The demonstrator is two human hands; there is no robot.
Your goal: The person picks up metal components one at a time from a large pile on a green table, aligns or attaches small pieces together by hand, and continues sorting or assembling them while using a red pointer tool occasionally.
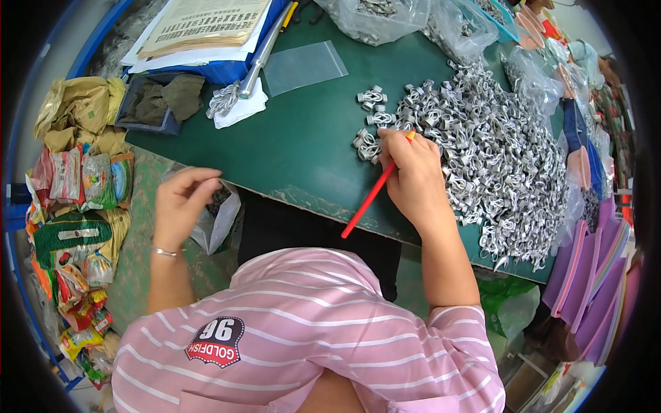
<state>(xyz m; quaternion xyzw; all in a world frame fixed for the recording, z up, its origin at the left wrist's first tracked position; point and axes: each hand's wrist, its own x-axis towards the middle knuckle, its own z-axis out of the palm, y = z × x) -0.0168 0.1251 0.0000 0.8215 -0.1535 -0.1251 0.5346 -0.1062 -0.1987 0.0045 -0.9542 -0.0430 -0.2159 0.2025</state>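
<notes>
In my right hand point(417, 175) is a slim red pen-like stick point(368, 201) with an orange end, slanting down past the table's near edge. Its fingertips are at several small silvery metal loop pieces point(375, 98), set apart on the green tabletop point(303, 131); whether they touch one is hidden. My left hand point(177, 206) is beyond the table's near-left edge, thumb and forefinger pinched together. Anything between them is too small to tell. Just beside and below those fingers hangs a clear plastic bag point(224, 219) with dark contents.
A large heap of metal loop pieces point(509, 165) covers the table's right. Clear bags point(379, 20) stand behind it. At the far left are a flat zip bag point(306, 67), a metal rod tool point(265, 51), papers point(206, 27) and a bin of dark lumps point(157, 103). Packets point(82, 179) line the left.
</notes>
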